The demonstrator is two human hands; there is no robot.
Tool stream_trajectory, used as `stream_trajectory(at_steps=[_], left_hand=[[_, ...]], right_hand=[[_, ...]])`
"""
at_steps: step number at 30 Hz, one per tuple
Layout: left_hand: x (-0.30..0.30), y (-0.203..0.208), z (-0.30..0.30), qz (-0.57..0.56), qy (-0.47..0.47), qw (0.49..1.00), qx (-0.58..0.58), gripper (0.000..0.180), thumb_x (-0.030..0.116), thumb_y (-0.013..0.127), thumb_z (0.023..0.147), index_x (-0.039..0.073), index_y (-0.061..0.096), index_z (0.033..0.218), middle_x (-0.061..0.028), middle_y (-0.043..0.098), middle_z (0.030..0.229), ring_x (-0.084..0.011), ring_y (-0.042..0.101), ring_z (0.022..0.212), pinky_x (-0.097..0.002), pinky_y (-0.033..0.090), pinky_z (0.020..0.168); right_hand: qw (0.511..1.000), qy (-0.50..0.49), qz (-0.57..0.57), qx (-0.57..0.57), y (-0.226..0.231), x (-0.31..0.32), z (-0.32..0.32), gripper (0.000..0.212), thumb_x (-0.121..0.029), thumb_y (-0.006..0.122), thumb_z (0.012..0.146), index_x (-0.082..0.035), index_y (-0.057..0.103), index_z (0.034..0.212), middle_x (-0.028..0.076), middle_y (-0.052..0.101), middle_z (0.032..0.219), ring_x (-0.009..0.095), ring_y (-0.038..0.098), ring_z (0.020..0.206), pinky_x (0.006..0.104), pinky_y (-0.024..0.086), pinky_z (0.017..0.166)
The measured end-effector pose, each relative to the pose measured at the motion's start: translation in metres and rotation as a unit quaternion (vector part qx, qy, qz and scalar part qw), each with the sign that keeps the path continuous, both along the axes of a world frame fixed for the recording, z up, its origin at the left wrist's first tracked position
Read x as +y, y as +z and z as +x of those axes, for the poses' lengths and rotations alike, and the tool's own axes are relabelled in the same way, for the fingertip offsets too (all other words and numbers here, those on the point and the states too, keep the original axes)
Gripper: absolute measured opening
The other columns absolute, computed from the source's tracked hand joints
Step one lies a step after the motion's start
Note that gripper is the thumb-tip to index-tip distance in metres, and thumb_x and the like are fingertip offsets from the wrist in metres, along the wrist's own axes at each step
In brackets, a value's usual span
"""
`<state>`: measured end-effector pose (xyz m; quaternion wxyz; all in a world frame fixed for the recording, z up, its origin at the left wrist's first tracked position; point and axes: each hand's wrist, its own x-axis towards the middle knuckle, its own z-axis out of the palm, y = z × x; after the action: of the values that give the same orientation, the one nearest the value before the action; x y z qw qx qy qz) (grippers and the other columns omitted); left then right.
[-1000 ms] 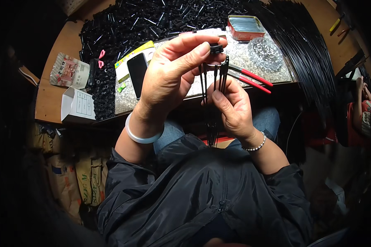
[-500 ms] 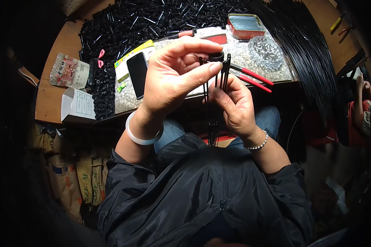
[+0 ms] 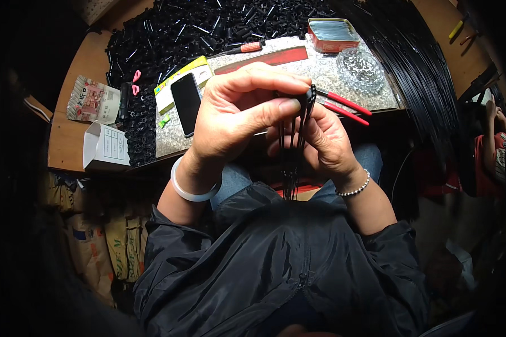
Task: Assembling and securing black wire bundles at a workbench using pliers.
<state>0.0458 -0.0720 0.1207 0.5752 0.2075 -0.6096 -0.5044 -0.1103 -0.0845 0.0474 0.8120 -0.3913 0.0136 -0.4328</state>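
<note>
Black thin rods (image 3: 291, 163), pinched by left hand (image 3: 236, 115) and right hand (image 3: 326, 143) before the phone (image 3: 186, 102), may slip if fingers loosen.

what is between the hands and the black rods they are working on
Nothing visible. The left hand pinches a small black cap at the top of the thin black rods, and the right hand grips the rods directly from behind.

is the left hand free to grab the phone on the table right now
Probably not as it stands. The left hand is pinching a small black piece onto the thin black rods that the right hand grips. The phone lies uncovered just beyond it, so only the load blocks.
</note>
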Motion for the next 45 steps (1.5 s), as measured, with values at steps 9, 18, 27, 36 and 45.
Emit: stream_trajectory(at_steps=[9, 18, 27, 36, 45], left_hand=[[-0.007, 0.001, -0.005, 0.026, 0.017, 0.999, 0.040, 0.076, 0.008, 0.069, 0.078, 0.000, 0.026, 0.139, -0.0230, 0.056, 0.117, -0.0225, 0.058, 0.106, -0.0332, 0.044, 0.093], [0.014, 0.020, -0.005, -0.124, 0.183, 0.943, -0.248, 0.032, -0.011, 0.060, 0.079, -0.008, 0.057, 0.111, -0.0184, 0.061, 0.107, -0.0249, 0.056, 0.109, -0.0305, 0.045, 0.090], [0.020, 0.026, -0.007, 0.024, 0.135, 0.972, -0.190, 0.031, -0.008, 0.060, 0.080, -0.008, 0.056, 0.111, -0.0170, 0.060, 0.108, -0.0157, 0.061, 0.091, -0.0237, 0.052, 0.073], [0.014, 0.018, 0.003, -0.098, 0.080, 0.962, -0.243, 0.033, -0.005, 0.062, 0.080, -0.009, 0.054, 0.112, -0.0169, 0.060, 0.105, -0.0155, 0.062, 0.087, -0.0238, 0.051, 0.074], [0.009, 0.023, -0.007, -0.121, 0.136, 0.958, -0.223, 0.050, -0.006, 0.055, 0.083, -0.011, 0.038, 0.130, -0.0180, 0.061, 0.107, -0.0197, 0.061, 0.099, -0.0304, 0.044, 0.091]], right_hand=[[0.994, -0.091, -0.019, 0.051, 0.008, 0.008, 0.003, 0.031, -0.032, 0.061, 0.086, -0.004, 0.050, 0.095, 0.012, 0.061, 0.076, 0.014, 0.056, 0.057, 0.0225, 0.045, 0.053], [0.981, -0.181, -0.056, 0.037, 0.008, 0.014, 0.007, 0.008, -0.005, 0.061, 0.086, -0.003, 0.054, 0.086, 0.007, 0.064, 0.091, 0.008, 0.059, 0.077, 0.0211, 0.049, 0.069], [0.986, -0.147, -0.032, 0.068, 0.008, 0.018, 0.006, 0.011, -0.009, 0.059, 0.088, -0.002, 0.053, 0.093, 0.009, 0.063, 0.089, 0.012, 0.063, 0.079, 0.0233, 0.052, 0.071], [0.987, 0.031, -0.101, 0.117, 0.010, 0.008, 0.002, 0.042, -0.044, 0.045, 0.093, -0.003, 0.053, 0.085, 0.004, 0.058, 0.072, 0.006, 0.055, 0.062, 0.0190, 0.044, 0.057], [0.877, -0.300, -0.250, 0.279, -0.005, 0.017, 0.020, 0.031, -0.032, 0.044, 0.096, -0.002, 0.050, 0.089, 0.012, 0.049, 0.059, 0.026, 0.053, 0.051, 0.0354, 0.039, 0.049]])
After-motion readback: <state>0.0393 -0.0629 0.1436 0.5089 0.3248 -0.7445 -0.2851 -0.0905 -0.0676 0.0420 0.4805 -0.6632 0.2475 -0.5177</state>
